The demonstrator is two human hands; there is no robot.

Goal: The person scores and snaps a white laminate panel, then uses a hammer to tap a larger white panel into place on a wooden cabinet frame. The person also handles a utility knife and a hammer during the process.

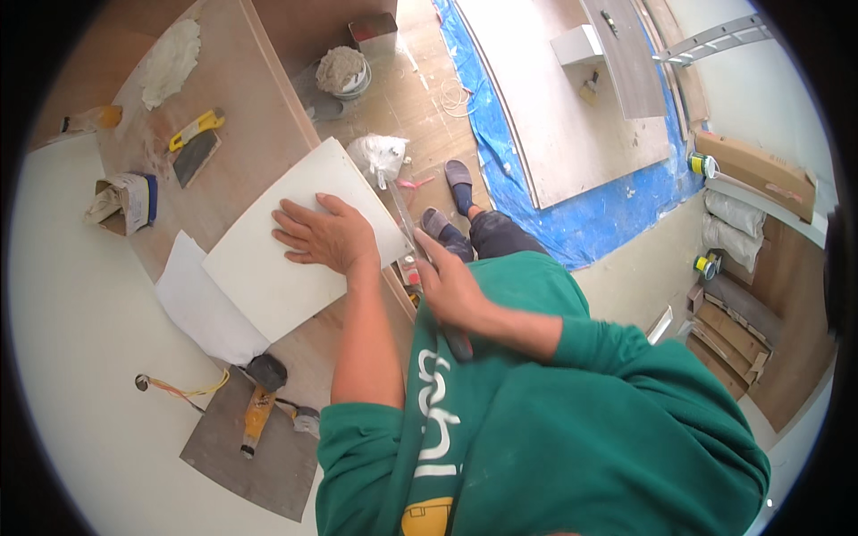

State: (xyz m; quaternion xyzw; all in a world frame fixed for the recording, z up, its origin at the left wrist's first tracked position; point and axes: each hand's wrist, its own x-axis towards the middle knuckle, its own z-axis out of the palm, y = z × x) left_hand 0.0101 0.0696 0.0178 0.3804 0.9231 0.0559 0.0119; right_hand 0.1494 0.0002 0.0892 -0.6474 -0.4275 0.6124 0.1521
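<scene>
Closest in, the right hand (451, 288) has its grip wrapped around a long-bladed tool (401, 205), forefinger stretched toward the blade, handle poking out below; just ahead, the left hand (326, 234) lies flat, grip spread, on the white panel (286, 292); that panel rests on the brown desk (237, 192), its right corner out past the edge by the blade, contact impossible to tell; work on that edge looks under way, no offcut in sight; how much remains, this view can't settle; beyond, a yellow cutter (197, 129) lies unheld; farther off, a bucket (357, 92) of pale material; a blue sheet (483, 134) to its right.
</scene>
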